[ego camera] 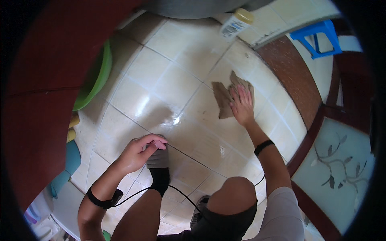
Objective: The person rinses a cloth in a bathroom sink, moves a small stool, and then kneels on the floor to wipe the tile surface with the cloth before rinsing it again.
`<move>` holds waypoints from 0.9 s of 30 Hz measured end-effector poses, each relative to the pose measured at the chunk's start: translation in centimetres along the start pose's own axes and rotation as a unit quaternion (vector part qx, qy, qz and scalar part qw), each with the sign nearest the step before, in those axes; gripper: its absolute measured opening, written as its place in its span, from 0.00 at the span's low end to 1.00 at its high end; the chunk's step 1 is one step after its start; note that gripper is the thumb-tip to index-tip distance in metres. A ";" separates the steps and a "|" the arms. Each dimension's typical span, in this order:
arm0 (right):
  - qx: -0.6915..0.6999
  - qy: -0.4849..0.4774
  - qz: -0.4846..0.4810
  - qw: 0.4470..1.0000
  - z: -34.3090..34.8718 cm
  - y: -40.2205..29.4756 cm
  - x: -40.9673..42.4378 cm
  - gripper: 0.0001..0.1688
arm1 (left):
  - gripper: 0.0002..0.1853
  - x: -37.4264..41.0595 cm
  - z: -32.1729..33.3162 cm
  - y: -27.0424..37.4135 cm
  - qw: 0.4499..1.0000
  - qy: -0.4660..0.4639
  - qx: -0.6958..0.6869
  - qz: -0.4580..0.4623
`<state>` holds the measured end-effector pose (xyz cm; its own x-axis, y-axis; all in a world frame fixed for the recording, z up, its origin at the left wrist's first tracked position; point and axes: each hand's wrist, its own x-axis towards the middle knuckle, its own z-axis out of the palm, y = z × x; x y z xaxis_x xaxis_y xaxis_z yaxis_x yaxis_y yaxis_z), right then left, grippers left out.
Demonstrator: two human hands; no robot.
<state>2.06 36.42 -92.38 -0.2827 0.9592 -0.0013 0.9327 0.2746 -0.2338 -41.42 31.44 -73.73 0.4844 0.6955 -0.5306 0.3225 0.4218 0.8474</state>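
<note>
My right hand [242, 105] presses flat on a brown cloth [222, 98], which lies spread and creased on the cream tiled floor [187, 99]. The cloth sticks out past the fingers and to the left of the hand. Wet, shiny patches show on the tiles left of the cloth. My left hand [142, 152] hangs above my shoe, its fingers loosely curled, with the thumb near the fingertips; nothing can be made out in it. Both forearms wear black bands, and a thin black cable runs between them past my legs.
A white bottle with a yellow cap [235, 24] stands by the wall, near a large grey rounded object [187, 7]. A green basin [101, 79] is at the left, beside a dark red panel [45, 90]. A blue plastic stool [319, 39] and a frosted-glass door [331, 168] are at the right.
</note>
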 end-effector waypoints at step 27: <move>-0.031 0.060 0.275 0.959 0.0 1.4 -21.3 0.40 | 0.11 2.3 4.5 1.8 0.996 -0.026 0.079 -0.027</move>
<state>9.36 16.38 -92.67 0.2798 0.9600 0.0061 0.9462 -0.2747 -0.1711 -36.13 31.17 -73.53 0.5022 0.6417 -0.5797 0.4712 0.3591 0.8056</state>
